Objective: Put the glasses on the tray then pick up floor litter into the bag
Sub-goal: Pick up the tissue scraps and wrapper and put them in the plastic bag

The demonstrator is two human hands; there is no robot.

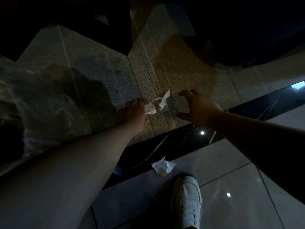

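Observation:
My left hand (133, 113) reaches down to the carpet (102, 63) and its fingers are closed on a crumpled white tissue (150, 110). A twisted white paper strip (164, 100) lies just beyond it; I cannot tell whether the two pieces are joined. My right hand (196, 108) hovers to the right of the strip with fingers spread and nothing in it. A clear plastic bag (41, 104) bulges at the left, beside my left forearm. Another crumpled tissue (163, 166) lies on the glossy tile near my white shoe (187, 200). No glasses or tray are in view.
The light is dim. A black marble strip (181, 142) separates the carpet from the grey tiles (231, 171). Dark furniture (247, 30) rises at the top right and top left of the carpet.

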